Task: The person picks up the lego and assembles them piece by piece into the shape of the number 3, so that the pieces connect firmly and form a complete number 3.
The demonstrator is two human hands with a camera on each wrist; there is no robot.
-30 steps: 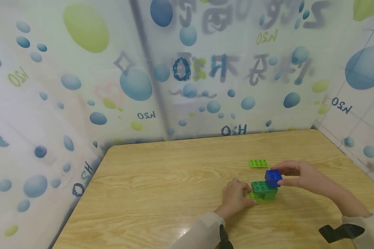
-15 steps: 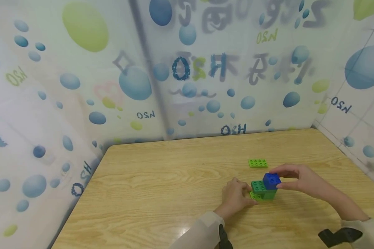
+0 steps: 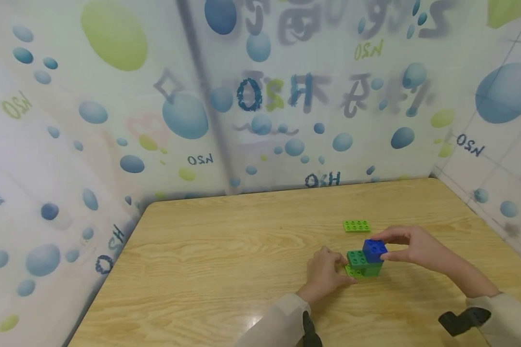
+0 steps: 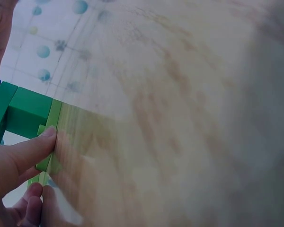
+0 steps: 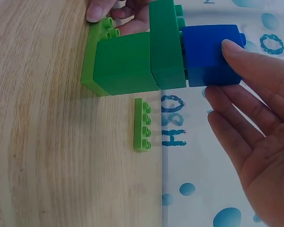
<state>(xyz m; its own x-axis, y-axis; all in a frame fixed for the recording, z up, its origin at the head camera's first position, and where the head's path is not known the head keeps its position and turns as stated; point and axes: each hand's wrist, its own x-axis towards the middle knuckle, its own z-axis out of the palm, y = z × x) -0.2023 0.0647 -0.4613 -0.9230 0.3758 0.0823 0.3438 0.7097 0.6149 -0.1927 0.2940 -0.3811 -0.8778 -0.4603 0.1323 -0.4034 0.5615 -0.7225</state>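
In the head view a small stack of toy building blocks stands on the table's right half. Its base is a light green plate [image 5: 89, 61], carrying a green block [image 5: 125, 64] with a wider dark green brick [image 3: 356, 258] on top. A blue block [image 3: 375, 250] sits at the studs on the right end of that brick, a thin gap showing between them in the right wrist view. My right hand [image 3: 423, 253] pinches the blue block between thumb and fingers. My left hand [image 3: 325, 272] grips the base plate's left end, thumb in front and fingers behind.
Behind the stack, a loose light green plate [image 3: 356, 226] with studs lies on the wooden table [image 3: 226, 250]. White walls [image 3: 260, 144] printed with blue and green spots and letters enclose the table's back and sides.
My right hand has brought the blue block left and down onto the right end of the dark green brick. The left hand keeps its hold on the base; the head view has shifted slightly.
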